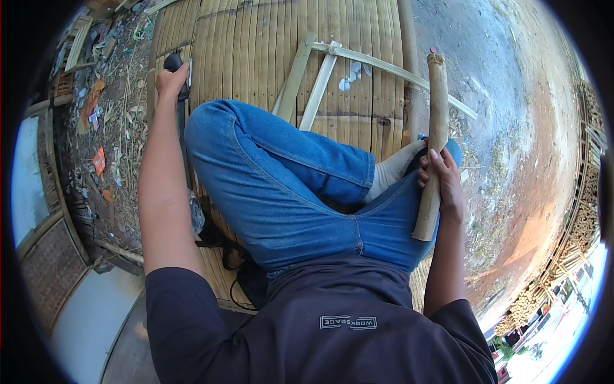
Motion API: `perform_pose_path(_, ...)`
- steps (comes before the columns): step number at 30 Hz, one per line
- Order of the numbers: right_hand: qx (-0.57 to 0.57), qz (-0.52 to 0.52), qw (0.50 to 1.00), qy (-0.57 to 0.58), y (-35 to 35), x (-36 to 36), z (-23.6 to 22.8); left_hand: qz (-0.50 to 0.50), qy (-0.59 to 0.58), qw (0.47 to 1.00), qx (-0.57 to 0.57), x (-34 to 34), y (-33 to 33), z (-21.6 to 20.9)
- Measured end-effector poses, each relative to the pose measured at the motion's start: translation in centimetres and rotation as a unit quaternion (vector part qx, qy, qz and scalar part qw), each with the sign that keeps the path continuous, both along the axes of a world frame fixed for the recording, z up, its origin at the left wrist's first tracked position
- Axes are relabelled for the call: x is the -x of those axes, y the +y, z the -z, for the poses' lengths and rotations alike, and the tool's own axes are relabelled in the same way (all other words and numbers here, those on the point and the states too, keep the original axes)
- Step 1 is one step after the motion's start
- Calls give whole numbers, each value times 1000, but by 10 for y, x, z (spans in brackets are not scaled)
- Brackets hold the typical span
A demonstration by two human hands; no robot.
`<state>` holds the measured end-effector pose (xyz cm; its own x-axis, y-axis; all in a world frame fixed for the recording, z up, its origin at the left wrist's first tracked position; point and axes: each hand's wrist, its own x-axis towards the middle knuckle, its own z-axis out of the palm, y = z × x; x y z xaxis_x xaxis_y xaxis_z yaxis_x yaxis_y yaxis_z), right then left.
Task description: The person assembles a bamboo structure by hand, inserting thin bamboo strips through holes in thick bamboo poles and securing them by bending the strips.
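Note:
My left hand (pixel 171 80) is closed around a black-handled tool (pixel 173 62) at the left edge of the bamboo platform. Its rounded black end sticks out past my fingers. A dark narrow part shows beside my wrist, but the tool's exact kind is unclear. My right hand (pixel 442 173) grips a thick brown bamboo stick (pixel 438 109) around its lower half. That stick stands lengthwise over my right thigh, its far end beyond my knee. Pale flat bamboo strips (pixel 320 86) lie on the platform ahead of my legs, and one long strip (pixel 384 66) reaches out over the right edge.
I sit cross-legged on a slatted bamboo platform (pixel 236 45). Littered ground (pixel 121 134) with dry scraps lies to the left, bare ground (pixel 511 128) to the right. A black bag or strap (pixel 246 275) rests by my left hip. Stacked bamboo pieces (pixel 575 224) line the far right.

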<state>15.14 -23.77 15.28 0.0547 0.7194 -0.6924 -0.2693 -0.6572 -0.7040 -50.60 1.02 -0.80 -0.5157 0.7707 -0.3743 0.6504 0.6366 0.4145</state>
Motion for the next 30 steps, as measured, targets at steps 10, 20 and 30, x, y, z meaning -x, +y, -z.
perform_pose_path(10, -31, 18, 998, 56, -5, -6, 9, -132, -444, 868, -181, 45, 11, -136)
perform_pose_path(20, -50, 38, 992, 113, -10, -14, 16, -48, -232, 864, -444, -75, 82, -323)
perform_pose_path(30, -62, 56, 986, 144, -15, -16, 17, 25, -280, 780, -559, -364, 58, -304)
